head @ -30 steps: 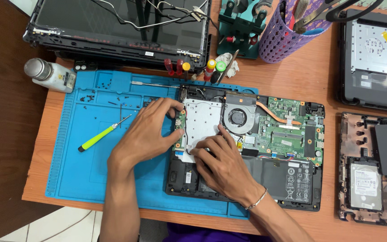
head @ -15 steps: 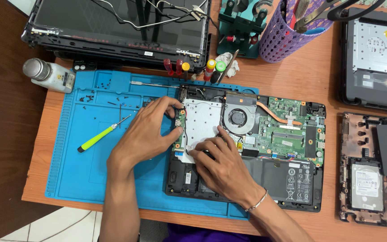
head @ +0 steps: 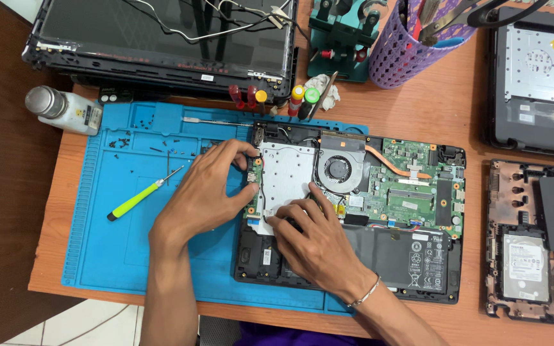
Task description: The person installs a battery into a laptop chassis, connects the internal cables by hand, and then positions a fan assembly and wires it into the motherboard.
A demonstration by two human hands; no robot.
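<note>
Gripping the silver drive caddy (head: 288, 182) in the opened laptop (head: 354, 218), left hand (head: 203, 195) fingers stay closed on its edge; right hand (head: 315, 240) fingers press its lower corner, barely shifted.

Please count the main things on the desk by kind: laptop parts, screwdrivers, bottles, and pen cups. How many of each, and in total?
Opened black laptop bases and casings: 3
Detached black screen panel: 1
Green-handled screwdriver: 1
White bottle with grey cap: 1
Purple mesh tool cup: 1
Total: 7
</note>
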